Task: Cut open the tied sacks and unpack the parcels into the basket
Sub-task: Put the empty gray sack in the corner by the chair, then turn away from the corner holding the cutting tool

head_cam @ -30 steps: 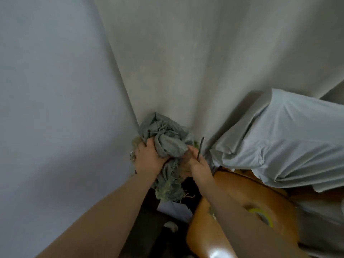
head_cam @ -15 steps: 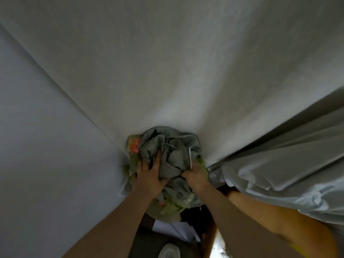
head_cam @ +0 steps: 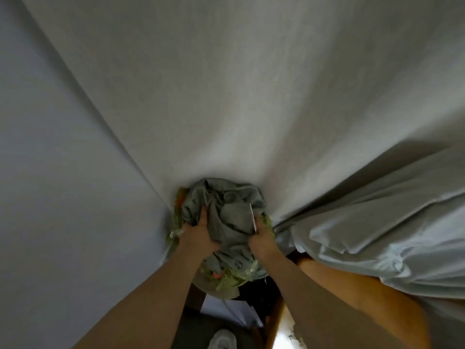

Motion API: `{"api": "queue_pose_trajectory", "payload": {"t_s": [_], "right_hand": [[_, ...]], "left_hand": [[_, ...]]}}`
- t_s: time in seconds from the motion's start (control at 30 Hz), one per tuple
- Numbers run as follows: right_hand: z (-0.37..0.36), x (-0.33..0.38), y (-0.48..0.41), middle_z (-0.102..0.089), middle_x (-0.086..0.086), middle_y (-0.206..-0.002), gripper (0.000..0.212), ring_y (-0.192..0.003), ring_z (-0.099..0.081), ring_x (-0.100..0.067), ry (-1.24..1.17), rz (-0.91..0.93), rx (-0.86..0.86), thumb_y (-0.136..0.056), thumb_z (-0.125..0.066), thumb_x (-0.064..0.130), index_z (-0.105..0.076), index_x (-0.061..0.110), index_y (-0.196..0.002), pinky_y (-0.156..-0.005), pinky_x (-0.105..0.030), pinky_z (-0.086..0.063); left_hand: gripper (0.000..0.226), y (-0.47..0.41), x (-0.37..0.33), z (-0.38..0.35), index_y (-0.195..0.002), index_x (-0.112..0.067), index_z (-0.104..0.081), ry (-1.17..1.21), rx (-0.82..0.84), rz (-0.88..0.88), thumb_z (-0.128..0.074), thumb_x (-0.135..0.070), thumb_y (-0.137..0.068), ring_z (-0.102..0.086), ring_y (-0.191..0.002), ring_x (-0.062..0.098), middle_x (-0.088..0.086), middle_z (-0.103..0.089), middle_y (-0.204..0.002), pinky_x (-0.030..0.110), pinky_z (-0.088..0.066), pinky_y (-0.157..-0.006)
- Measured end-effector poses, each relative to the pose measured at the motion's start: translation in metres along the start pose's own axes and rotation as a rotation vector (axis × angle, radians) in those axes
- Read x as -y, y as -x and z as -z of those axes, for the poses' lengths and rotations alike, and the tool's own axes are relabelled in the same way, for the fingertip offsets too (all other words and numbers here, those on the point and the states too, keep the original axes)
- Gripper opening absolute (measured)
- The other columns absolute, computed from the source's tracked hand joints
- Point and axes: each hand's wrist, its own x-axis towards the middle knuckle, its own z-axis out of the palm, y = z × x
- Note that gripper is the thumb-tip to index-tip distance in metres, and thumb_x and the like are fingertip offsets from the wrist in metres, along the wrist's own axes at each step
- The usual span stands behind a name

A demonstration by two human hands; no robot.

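Note:
A crumpled grey-green sack point(head_cam: 227, 217) lies bunched in the corner where two pale walls meet, on top of a green and orange bundle point(head_cam: 227, 277). My left hand point(head_cam: 197, 233) grips a fold of the sack on its left side. My right hand point(head_cam: 261, 236) grips the sack's right side and also holds a thin metal blade point(head_cam: 252, 217), which points up and away from me. What lies inside the sack is hidden. No basket is in view.
A draped pale sheet point(head_cam: 377, 222) hangs at the right over an orange-brown rounded surface point(head_cam: 357, 298). Below the hands are dark floor, white paper point(head_cam: 226, 311) and a white shoe point(head_cam: 222, 340).
The view has swung towards the wall corner. Both hands have pushed the sack forward and down onto the green bundle; the right hand keeps hold of the blade.

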Motion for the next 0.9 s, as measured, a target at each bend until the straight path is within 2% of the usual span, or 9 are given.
{"api": "queue_pose_trajectory", "payload": {"t_s": [0.13,0.23,0.3,0.4,0.47,0.57,0.67,0.8,0.9], "right_hand": [[0.018,0.027,0.049,-0.058,-0.013,-0.115,0.063,-0.079,-0.051,-0.015,-0.052,-0.029,-0.042,-0.093,-0.026,-0.013,-0.025,0.017,-0.149,-0.066,-0.016,-0.045],[0.025,0.039,0.078,-0.041,0.001,-0.072,0.049,-0.06,-0.035,-0.007,0.032,-0.003,-0.087,-0.097,-0.026,-0.008,-0.032,0.006,-0.144,-0.042,-0.005,-0.034],[0.027,0.045,0.097,-0.04,-0.004,-0.07,0.032,-0.059,-0.035,-0.01,0.062,-0.017,-0.098,-0.098,-0.029,-0.003,-0.048,0.003,-0.124,-0.041,-0.006,-0.033],[0.025,0.044,0.134,-0.052,-0.011,-0.079,0.018,-0.061,-0.048,-0.016,-0.056,-0.083,-0.015,-0.098,-0.035,0.006,-0.05,0.012,-0.09,-0.057,-0.024,-0.043],[0.026,0.038,0.164,-0.061,-0.011,-0.075,0.018,-0.05,-0.055,-0.017,-0.083,-0.104,0.084,-0.1,-0.04,0.013,-0.054,0.01,-0.089,-0.043,-0.023,-0.041],[0.025,0.028,0.214,-0.055,-0.008,-0.056,0.025,-0.025,-0.035,-0.007,0.016,-0.03,0.23,-0.096,-0.055,0.025,-0.063,0.003,-0.086,-0.031,-0.012,-0.022],[0.013,0.019,0.264,-0.041,-0.004,-0.051,0.032,-0.026,-0.03,-0.006,0.047,0.04,0.325,-0.083,-0.073,0.031,-0.054,0.01,-0.066,-0.031,-0.014,-0.021],[-0.03,0.01,0.325,-0.041,-0.004,-0.056,0.033,-0.035,-0.031,-0.01,0.058,0.069,0.395,-0.09,-0.055,0.041,-0.051,0.012,-0.075,-0.034,-0.016,-0.019],[-0.076,-0.01,0.381,-0.04,-0.004,-0.06,0.021,-0.037,-0.032,-0.01,0.099,0.085,0.5,-0.093,-0.042,0.023,-0.049,0.011,-0.077,-0.031,-0.014,-0.021]], "left_hand": [[0.123,0.051,-0.011,0.028,-0.146,-0.023,0.021,0.102,0.034,-0.096,-0.073,-0.054,-0.072,-0.014,-0.145,0.029,0.011,-0.006,-0.159,0.031,-0.017,-0.118],[0.132,0.088,-0.013,0.038,-0.151,-0.024,0.011,0.122,-0.006,-0.105,-0.062,-0.081,-0.056,-0.023,-0.143,0.029,0.01,-0.017,-0.158,0.038,-0.024,-0.117],[0.123,0.117,-0.012,0.042,-0.152,-0.021,-0.011,0.135,-0.019,-0.054,-0.056,-0.082,-0.055,-0.036,-0.135,0.026,0.009,-0.033,-0.151,0.03,-0.033,-0.11],[0.067,0.167,-0.016,0.044,-0.142,-0.017,-0.031,0.063,-0.074,0.0,-0.059,-0.045,-0.087,-0.05,-0.12,0.026,0.009,-0.049,-0.137,0.017,-0.034,-0.086],[0.056,0.205,-0.019,0.042,-0.142,-0.016,-0.032,0.012,-0.107,0.041,-0.051,-0.039,-0.094,-0.046,-0.124,0.03,0.01,-0.043,-0.142,0.027,-0.033,-0.099],[0.054,0.275,-0.025,0.029,-0.145,-0.005,-0.028,0.032,-0.15,0.164,-0.045,-0.027,-0.099,-0.038,-0.132,0.032,0.019,-0.033,-0.147,0.032,-0.03,-0.105],[0.061,0.337,-0.008,0.001,-0.146,-0.006,-0.025,0.13,-0.208,0.317,-0.053,-0.026,-0.095,-0.04,-0.13,0.033,0.021,-0.035,-0.144,0.033,-0.036,-0.103],[0.062,0.428,0.029,-0.041,-0.145,-0.007,-0.028,0.276,-0.273,0.49,-0.056,-0.024,-0.092,-0.041,-0.131,0.031,0.019,-0.036,-0.145,0.033,-0.036,-0.104],[0.06,0.508,0.07,-0.078,-0.144,-0.007,-0.029,0.351,-0.374,0.638,-0.055,-0.024,-0.092,-0.043,-0.129,0.03,0.017,-0.039,-0.143,0.033,-0.038,-0.102]]}}
